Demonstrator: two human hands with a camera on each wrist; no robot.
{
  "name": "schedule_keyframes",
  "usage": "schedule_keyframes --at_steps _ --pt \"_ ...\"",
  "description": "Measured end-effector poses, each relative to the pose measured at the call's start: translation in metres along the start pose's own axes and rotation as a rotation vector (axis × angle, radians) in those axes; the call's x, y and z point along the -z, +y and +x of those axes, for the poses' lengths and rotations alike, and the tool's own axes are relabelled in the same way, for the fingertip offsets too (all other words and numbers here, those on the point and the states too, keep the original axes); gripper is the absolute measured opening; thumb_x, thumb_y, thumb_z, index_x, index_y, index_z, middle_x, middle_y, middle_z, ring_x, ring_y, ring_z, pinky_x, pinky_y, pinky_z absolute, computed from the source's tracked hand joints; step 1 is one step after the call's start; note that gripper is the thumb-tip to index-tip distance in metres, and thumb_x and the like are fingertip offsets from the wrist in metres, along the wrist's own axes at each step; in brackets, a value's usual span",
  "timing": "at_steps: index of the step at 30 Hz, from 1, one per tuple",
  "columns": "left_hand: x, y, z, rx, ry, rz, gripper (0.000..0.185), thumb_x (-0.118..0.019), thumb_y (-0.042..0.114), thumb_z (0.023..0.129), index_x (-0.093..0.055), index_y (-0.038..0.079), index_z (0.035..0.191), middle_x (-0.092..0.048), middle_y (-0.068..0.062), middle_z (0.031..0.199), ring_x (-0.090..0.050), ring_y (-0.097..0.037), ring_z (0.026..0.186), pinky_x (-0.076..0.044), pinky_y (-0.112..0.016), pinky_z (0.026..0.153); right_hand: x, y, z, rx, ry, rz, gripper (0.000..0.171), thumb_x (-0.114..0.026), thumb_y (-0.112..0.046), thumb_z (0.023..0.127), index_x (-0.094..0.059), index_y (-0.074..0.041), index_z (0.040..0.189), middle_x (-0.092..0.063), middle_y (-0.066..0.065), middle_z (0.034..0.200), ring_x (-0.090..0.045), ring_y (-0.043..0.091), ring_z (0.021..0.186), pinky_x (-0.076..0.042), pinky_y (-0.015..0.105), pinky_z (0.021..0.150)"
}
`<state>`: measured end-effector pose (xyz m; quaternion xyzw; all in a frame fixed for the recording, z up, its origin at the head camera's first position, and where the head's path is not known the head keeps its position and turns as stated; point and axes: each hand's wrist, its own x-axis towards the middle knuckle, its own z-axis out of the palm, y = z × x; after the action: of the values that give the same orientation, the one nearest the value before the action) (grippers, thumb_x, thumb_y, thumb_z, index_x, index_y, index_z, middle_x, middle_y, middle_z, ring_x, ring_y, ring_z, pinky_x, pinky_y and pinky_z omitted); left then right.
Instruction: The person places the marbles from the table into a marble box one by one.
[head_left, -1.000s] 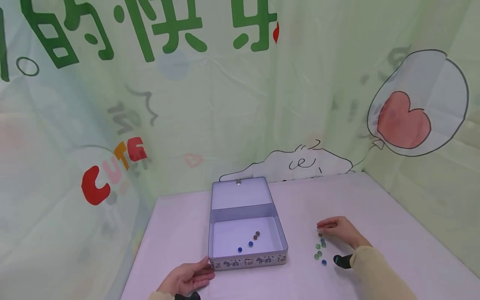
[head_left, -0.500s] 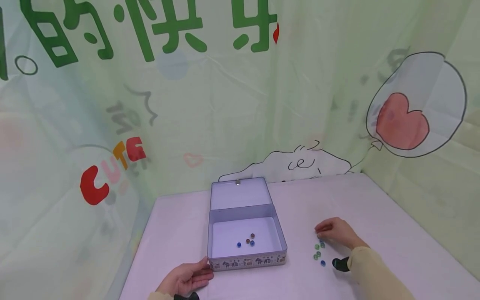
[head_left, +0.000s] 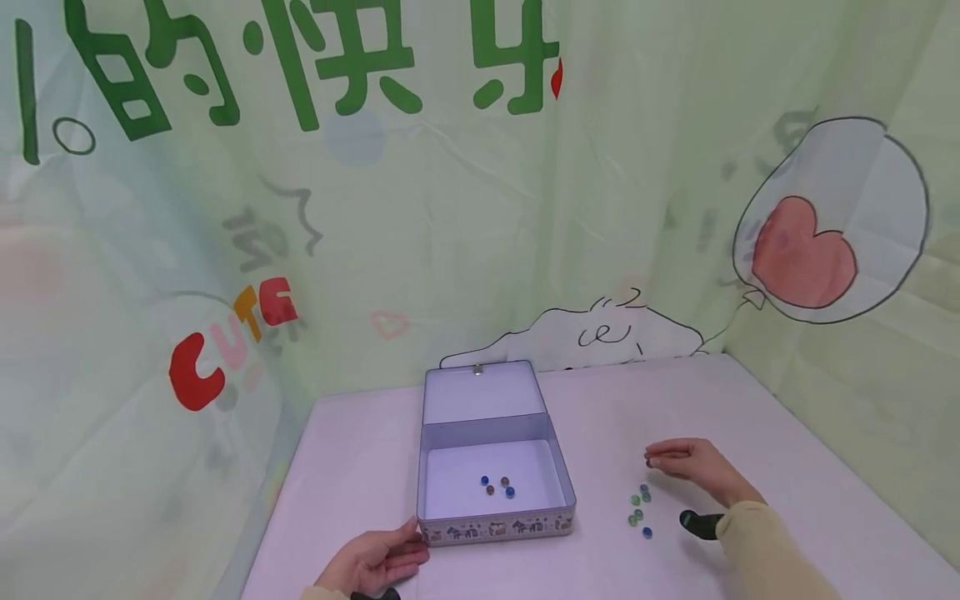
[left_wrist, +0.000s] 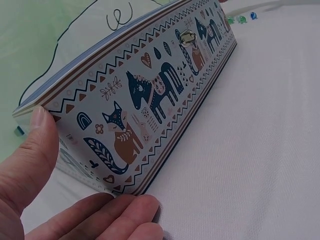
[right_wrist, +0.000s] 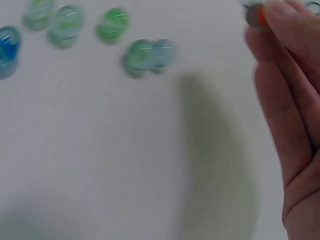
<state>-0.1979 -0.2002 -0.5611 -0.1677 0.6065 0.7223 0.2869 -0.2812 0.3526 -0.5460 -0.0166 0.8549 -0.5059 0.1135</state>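
Right hand (head_left: 697, 465) has a little orange-tinted glass marble (right_wrist: 257, 17) pinched between thumb and fingers, held just above the bench (head_left: 592, 558), near a loose bunch of six green and blue marbles (head_left: 635, 500) to the right of the tin. Left hand (head_left: 375, 560) isn't really gripping anything, just thumb and relaxed fingers touching the near left corner of the animal-print tin box (head_left: 498, 528), which sits lid open with two blue and two brownish marbles (head_left: 510, 492) inside.
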Motion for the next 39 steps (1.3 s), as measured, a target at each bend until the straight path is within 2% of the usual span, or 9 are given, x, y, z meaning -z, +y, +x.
schedule_keyframes --at_steps 3,6,10,13,16,21,27,33,39 --pt "0.002 -0.001 0.002 -0.008 0.0 0.009 0.065 -0.072 0.035 0.097 -0.055 -0.019 0.128 -0.078 -0.013 0.1 -0.075 -0.022 0.097 -0.061 -0.039 0.097 0.014 0.0 -0.006 0.024 -0.059 0.054 0.052 -0.07 -0.024 0.099 -0.057 0.012 0.135 -0.069 0.023 0.13 -0.071 0.005 0.102 -0.062 0.027 0.092" --pt "0.002 -0.001 0.002 -0.009 -0.002 0.01 0.066 -0.072 0.036 0.096 -0.056 -0.019 0.128 -0.078 -0.013 0.1 -0.075 -0.021 0.097 -0.061 -0.039 0.097 0.022 -0.001 -0.01 0.031 -0.065 0.06 0.053 -0.069 -0.024 0.1 -0.056 0.013 0.136 -0.068 0.024 0.131 -0.071 0.003 0.102 -0.061 0.025 0.092" --pt "0.002 0.0 0.001 -0.002 -0.003 0.009 0.067 -0.073 0.037 0.096 -0.056 -0.019 0.128 -0.078 -0.013 0.1 -0.076 -0.021 0.096 -0.062 -0.039 0.096 0.023 -0.01 -0.008 0.069 -0.062 0.057 0.052 -0.068 -0.024 0.101 -0.056 0.012 0.136 -0.069 0.023 0.13 -0.07 -0.001 0.1 -0.061 0.022 0.091" --pt "0.002 0.001 0.0 -0.001 -0.004 0.012 0.067 -0.073 0.037 0.096 -0.055 -0.02 0.128 -0.078 -0.013 0.1 -0.076 -0.021 0.096 -0.061 -0.038 0.097 0.017 -0.025 -0.001 0.111 -0.064 0.052 0.052 -0.068 -0.026 0.1 -0.057 0.01 0.136 -0.069 0.022 0.13 -0.07 0.001 0.102 -0.059 0.02 0.091" --pt "0.002 0.002 -0.002 0.0 -0.003 0.011 0.067 -0.073 0.037 0.095 -0.056 -0.019 0.127 -0.078 -0.014 0.1 -0.076 -0.021 0.096 -0.061 -0.038 0.097 0.003 -0.047 0.009 0.138 -0.072 0.039 0.05 -0.069 -0.027 0.1 -0.06 0.007 0.135 -0.071 0.018 0.128 -0.071 0.008 0.106 -0.059 0.024 0.094" --pt "0.0 0.002 -0.003 -0.007 -0.002 0.015 0.066 -0.072 0.037 0.097 -0.057 -0.02 0.126 -0.078 -0.017 0.103 -0.076 -0.021 0.096 -0.062 -0.037 0.095 -0.032 -0.087 0.031 0.156 -0.098 0.049 0.039 -0.072 -0.023 0.098 -0.068 0.002 0.127 -0.075 0.012 0.12 -0.072 0.021 0.109 -0.059 0.041 0.102" --pt "-0.001 0.001 -0.002 0.004 -0.008 0.0 0.066 -0.07 0.036 0.098 -0.055 -0.02 0.128 -0.078 -0.014 0.1 -0.076 -0.02 0.095 -0.061 -0.037 0.097 -0.081 -0.124 0.055 0.198 -0.178 0.065 0.029 -0.074 -0.019 0.096 -0.074 -0.002 0.119 -0.075 0.017 0.119 -0.073 0.025 0.107 -0.059 0.043 0.101" --pt "-0.001 0.001 -0.002 0.026 -0.011 -0.019 0.065 -0.072 0.036 0.096 -0.057 -0.018 0.128 -0.078 -0.011 0.098 -0.075 -0.018 0.094 -0.061 -0.037 0.098 -0.114 -0.136 0.068 0.233 -0.237 0.031 0.024 -0.075 -0.018 0.095 -0.076 -0.004 0.115 -0.077 0.015 0.114 -0.072 0.017 0.101 -0.061 0.039 0.097" --pt "0.0 0.003 -0.003 0.039 -0.001 -0.022 0.066 -0.073 0.036 0.095 -0.057 -0.018 0.129 -0.078 -0.011 0.098 -0.076 -0.018 0.094 -0.06 -0.037 0.099 -0.123 -0.139 0.07 0.219 -0.24 0.033 0.025 -0.074 -0.016 0.095 -0.075 -0.002 0.116 -0.077 0.015 0.113 -0.072 0.016 0.1 -0.06 0.039 0.098"
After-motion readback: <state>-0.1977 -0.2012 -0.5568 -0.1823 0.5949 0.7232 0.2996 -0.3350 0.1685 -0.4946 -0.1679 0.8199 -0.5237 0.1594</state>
